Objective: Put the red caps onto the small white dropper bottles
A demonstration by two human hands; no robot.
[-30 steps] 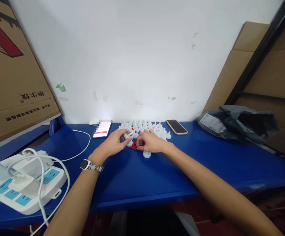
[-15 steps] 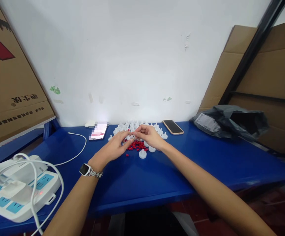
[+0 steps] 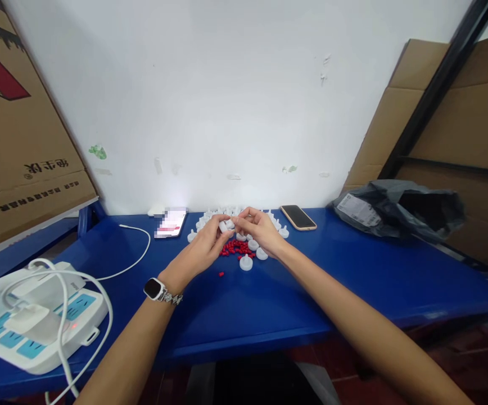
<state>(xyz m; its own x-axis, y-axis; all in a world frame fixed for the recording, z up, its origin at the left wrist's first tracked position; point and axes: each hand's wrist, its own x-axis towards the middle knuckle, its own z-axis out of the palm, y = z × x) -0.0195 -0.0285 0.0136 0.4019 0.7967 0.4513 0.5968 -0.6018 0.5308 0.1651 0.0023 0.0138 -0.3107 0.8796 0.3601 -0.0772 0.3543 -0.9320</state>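
My left hand (image 3: 205,241) is closed around a white spout cap (image 3: 226,225), held up over the far middle of the blue table. The fingers of my right hand (image 3: 260,229) are pinched at that cap's right end; whether a small piece is between them is hidden. Below both hands lies a pile of small red plugs (image 3: 236,247). One red plug (image 3: 221,274) sits apart in front. Several more white spout caps (image 3: 210,215) stand behind and around my hands. The nearest loose white cap (image 3: 246,262) stands upright with its spout up.
A lit phone (image 3: 172,223) lies left of the caps, and a dark-screened phone (image 3: 298,217) lies right. A grey plastic bag (image 3: 396,209) rests at the right. The white power strip (image 3: 37,360) and its cables occupy the left front. Cardboard boxes (image 3: 28,135) flank the table (image 3: 294,304).
The white cap between my hands has come up and turned, now showing more clearly. My right fingers have stayed close to it. The single red plug lies slightly nearer the front.
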